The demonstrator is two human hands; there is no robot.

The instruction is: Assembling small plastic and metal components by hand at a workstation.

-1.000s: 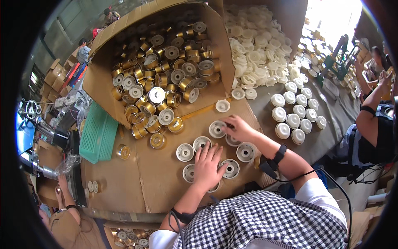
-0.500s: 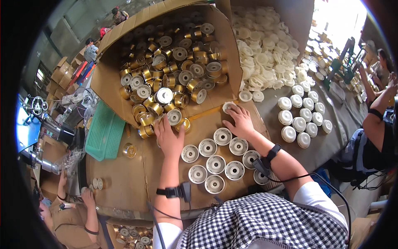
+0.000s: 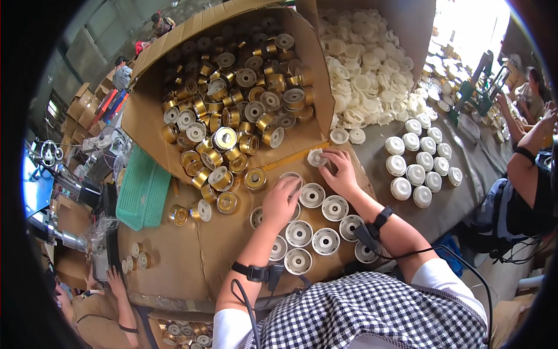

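My left hand [image 3: 281, 202] is closed round a gold-sided round cap with a white face [image 3: 292, 176], at the far end of the group on the cardboard. Most of that cap is hidden by my fingers. Between the thumb and fingers of my right hand [image 3: 340, 171] is a white plastic disc [image 3: 316, 157], held near the box's front edge. Just below both hands, several round caps [image 3: 325, 241] stand close together, white faces up. Loose gold caps [image 3: 226, 202] lie left of my left hand, spilling from the tilted cardboard box [image 3: 325, 87].
White discs [image 3: 363, 64] are heaped behind my right hand. Several white round parts [image 3: 415, 174] stand on the grey surface at right. A green basket [image 3: 142, 192] sits at left. A co-worker's hand [image 3: 116, 283] is lower left; another person's arm [image 3: 526, 157] is at right.
My left hand has moved right and nearer, from the gold caps at the box's mouth to the white-faced group, bringing a cap. My right hand stays near the same spot with its disc.
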